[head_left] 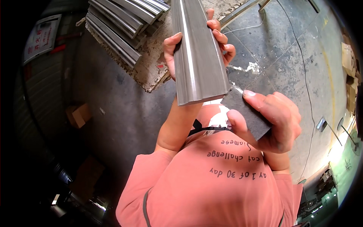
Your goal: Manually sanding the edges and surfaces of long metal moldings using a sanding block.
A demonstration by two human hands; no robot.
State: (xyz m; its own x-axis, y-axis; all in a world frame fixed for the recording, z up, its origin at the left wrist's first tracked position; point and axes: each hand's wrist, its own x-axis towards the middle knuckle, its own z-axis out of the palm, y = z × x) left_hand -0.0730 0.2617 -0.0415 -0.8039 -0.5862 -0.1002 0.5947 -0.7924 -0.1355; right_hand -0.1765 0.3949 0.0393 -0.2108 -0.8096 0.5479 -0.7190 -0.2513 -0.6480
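My left hand (223,39) is wrapped around a long grey moulding strip (196,56) from behind, thumb on its left edge and fingers on its right. The strip runs from the top of the view down to a cut end near my chest. My right hand (274,121) grips a dark grey sanding block (245,111), and a corner of the block touches the strip's lower right end.
A stack of similar grey moulding strips (124,22) lies on a worn board (151,72) at the upper left. Below is a grey concrete floor (287,56) with a thin cable (306,94). A cardboard box (77,115) sits at the left.
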